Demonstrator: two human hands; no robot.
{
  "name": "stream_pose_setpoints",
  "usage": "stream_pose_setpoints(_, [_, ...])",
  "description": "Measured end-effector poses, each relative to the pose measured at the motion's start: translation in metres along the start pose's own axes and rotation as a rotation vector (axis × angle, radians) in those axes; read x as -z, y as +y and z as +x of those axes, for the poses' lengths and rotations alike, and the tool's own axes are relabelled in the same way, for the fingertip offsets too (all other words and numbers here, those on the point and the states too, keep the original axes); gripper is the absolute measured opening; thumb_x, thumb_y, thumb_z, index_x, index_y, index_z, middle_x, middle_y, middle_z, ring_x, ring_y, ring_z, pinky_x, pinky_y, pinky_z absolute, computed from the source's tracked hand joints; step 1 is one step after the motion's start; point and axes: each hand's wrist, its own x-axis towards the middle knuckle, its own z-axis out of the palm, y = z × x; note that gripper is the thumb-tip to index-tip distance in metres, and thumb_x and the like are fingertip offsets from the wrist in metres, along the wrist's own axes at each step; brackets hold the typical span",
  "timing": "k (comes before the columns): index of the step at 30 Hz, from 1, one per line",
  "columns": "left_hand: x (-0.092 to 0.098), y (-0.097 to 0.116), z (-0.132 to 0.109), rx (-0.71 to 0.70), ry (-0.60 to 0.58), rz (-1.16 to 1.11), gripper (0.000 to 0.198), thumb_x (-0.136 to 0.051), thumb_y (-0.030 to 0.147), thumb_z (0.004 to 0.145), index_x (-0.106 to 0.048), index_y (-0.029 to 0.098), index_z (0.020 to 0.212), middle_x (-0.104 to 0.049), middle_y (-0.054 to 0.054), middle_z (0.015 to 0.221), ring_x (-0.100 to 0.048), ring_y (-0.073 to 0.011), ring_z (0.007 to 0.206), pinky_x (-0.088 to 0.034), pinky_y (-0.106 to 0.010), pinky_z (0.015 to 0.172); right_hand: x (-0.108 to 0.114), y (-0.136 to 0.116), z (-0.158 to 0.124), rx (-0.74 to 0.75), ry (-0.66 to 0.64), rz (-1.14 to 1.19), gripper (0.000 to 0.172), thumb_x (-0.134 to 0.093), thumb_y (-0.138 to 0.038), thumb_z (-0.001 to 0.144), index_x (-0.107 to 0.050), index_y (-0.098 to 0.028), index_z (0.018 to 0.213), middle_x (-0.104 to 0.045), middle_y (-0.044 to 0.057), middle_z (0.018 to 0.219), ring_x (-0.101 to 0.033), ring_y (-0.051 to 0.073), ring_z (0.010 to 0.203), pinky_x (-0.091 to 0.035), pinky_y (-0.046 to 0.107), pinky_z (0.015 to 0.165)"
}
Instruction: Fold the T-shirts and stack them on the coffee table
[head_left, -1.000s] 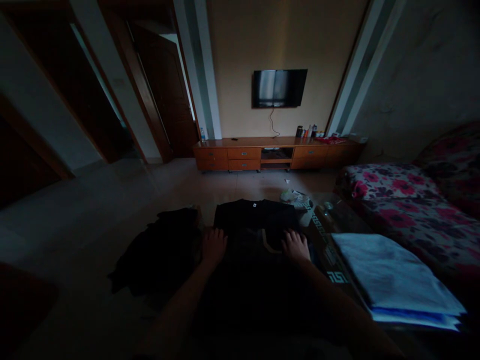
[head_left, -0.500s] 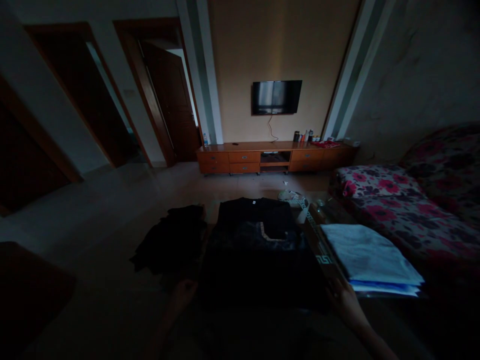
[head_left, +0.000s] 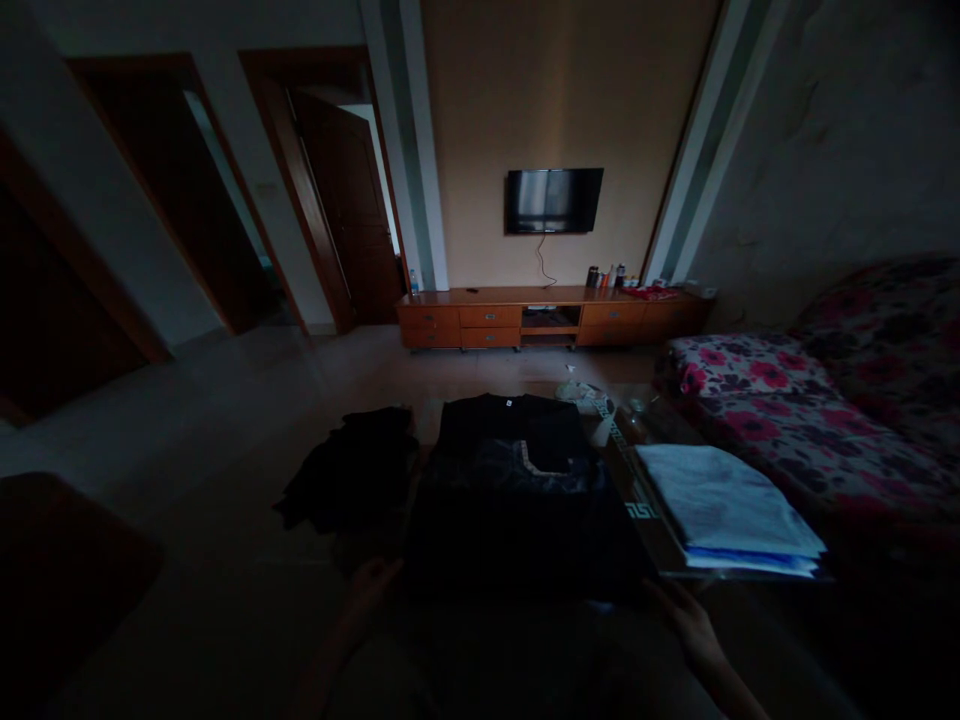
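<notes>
A black T-shirt with a dark patterned band and a small white neck label lies spread on a glass-topped table. At its near left corner, my left hand is closed on the edge of the cloth. My right hand pinches the near right corner. Deep shadow hides most of the fingers and the hem between them. Left of the shirt lies a dark heap of clothing. On the right, a folded stack of light blue and white cloth rests on the table.
Behind the shirt sit a crumpled plastic bag and a small glass dish. A flowered sofa stands at the right. Across the floor is a low wooden cabinet under a wall television. A brown piece of furniture is at left.
Both hands keep hold of the shirt's near corners, which now appear slightly higher and flatter. The view has shifted a little, and the cloth stack appears slightly further left.
</notes>
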Motion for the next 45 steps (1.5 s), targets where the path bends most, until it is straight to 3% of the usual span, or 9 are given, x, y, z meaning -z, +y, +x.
stream_pose_setpoints(7, [0.004, -0.023, 0.009, -0.245, -0.073, 0.254, 0.068, -0.067, 0.083, 0.050, -0.042, 0.025, 0.075, -0.049, 0.003, 0.073, -0.054, -0.0193, 0.075, -0.047, -0.031, 0.070, -0.008, -0.012, -0.007, -0.025, -0.130, 0.027, 0.053, -0.076, -0.062, 0.041, -0.079, -0.023, 0.076, -0.079, 0.010, 0.101, -0.066, 0.040, 0.113, -0.054, 0.041, 0.097])
stream_pose_setpoints(13, [0.006, -0.037, 0.014, -0.320, -0.243, 0.221, 0.068, -0.073, 0.070, 0.056, -0.047, 0.025, 0.100, -0.057, -0.002, 0.097, -0.057, -0.0229, 0.094, -0.049, -0.034, 0.085, -0.014, -0.008, -0.010, -0.138, -0.322, 0.074, 0.050, -0.075, -0.062, 0.046, -0.076, -0.021, 0.074, -0.079, 0.008, 0.082, -0.073, 0.038, 0.098, -0.056, 0.047, 0.093])
stream_pose_setpoints(17, [0.010, -0.016, 0.004, -0.360, -0.320, 0.197, 0.056, -0.070, 0.058, 0.067, -0.052, 0.025, 0.107, -0.062, -0.004, 0.104, -0.059, -0.0237, 0.099, -0.049, -0.033, 0.088, -0.006, -0.022, -0.014, -0.101, -0.324, 0.034, 0.052, -0.074, -0.064, 0.051, -0.077, -0.020, 0.079, -0.079, 0.009, 0.091, -0.070, 0.038, 0.107, -0.055, 0.047, 0.097])
stream_pose_setpoints(21, [0.013, 0.020, -0.005, -0.354, -0.223, 0.125, 0.043, -0.066, 0.059, 0.069, -0.059, 0.023, 0.092, -0.066, -0.003, 0.097, -0.062, -0.0262, 0.101, -0.050, -0.034, 0.089, 0.011, -0.056, -0.018, 0.057, -0.183, 0.034, 0.061, -0.075, -0.064, 0.058, -0.077, -0.021, 0.102, -0.072, 0.009, 0.125, -0.059, 0.035, 0.128, -0.045, 0.044, 0.110])
stream_pose_setpoints(25, [0.014, 0.042, -0.019, -0.211, -0.182, 0.065, 0.042, -0.065, 0.054, 0.065, -0.061, 0.023, 0.093, -0.069, -0.003, 0.091, -0.066, -0.0274, 0.094, -0.054, -0.037, 0.083, 0.027, -0.082, -0.025, 0.028, -0.137, -0.006, 0.062, -0.075, -0.066, 0.058, -0.078, -0.022, 0.102, -0.071, 0.009, 0.127, -0.058, 0.036, 0.128, -0.049, 0.045, 0.106])
stream_pose_setpoints(30, [0.016, 0.042, -0.034, -0.108, -0.339, 0.008, 0.057, -0.069, 0.039, 0.061, -0.062, 0.025, 0.116, -0.073, -0.006, 0.106, -0.071, -0.0282, 0.094, -0.058, -0.039, 0.079, 0.039, -0.089, -0.036, 0.040, -0.201, 0.017, 0.057, -0.078, -0.062, 0.058, -0.079, -0.020, 0.097, -0.077, 0.011, 0.112, -0.066, 0.038, 0.116, -0.055, 0.043, 0.099])
stream_pose_setpoints(36, [0.028, 0.042, -0.042, -0.378, -0.068, -0.048, 0.058, -0.078, 0.052, 0.058, -0.071, 0.022, 0.108, -0.071, -0.012, 0.121, -0.061, -0.0350, 0.123, -0.051, -0.047, 0.103, 0.047, -0.061, -0.041, 0.187, -0.125, -0.001, 0.063, -0.079, -0.062, 0.059, -0.077, -0.021, 0.106, -0.075, 0.012, 0.117, -0.066, 0.035, 0.118, -0.055, 0.040, 0.099])
stream_pose_setpoints(41, [0.043, 0.052, -0.071, -0.328, -0.159, 0.018, 0.048, -0.073, 0.066, 0.061, -0.077, 0.027, 0.089, -0.078, -0.008, 0.101, -0.067, -0.0395, 0.110, -0.055, -0.051, 0.096, 0.055, -0.065, -0.048, 0.279, -0.077, 0.000, 0.063, -0.077, -0.063, 0.062, -0.076, -0.022, 0.110, -0.072, 0.012, 0.125, -0.062, 0.034, 0.123, -0.051, 0.041, 0.106])
stream_pose_setpoints(45, [0.045, 0.051, -0.090, -0.326, -0.202, 0.043, 0.056, -0.080, 0.061, 0.047, -0.077, 0.034, 0.096, -0.077, -0.006, 0.107, -0.066, -0.0448, 0.110, -0.058, -0.055, 0.089, 0.067, -0.079, -0.054, 0.162, -0.177, -0.014, 0.058, -0.074, -0.062, 0.067, -0.077, -0.022, 0.109, -0.073, 0.014, 0.121, -0.064, 0.035, 0.120, -0.053, 0.042, 0.102])
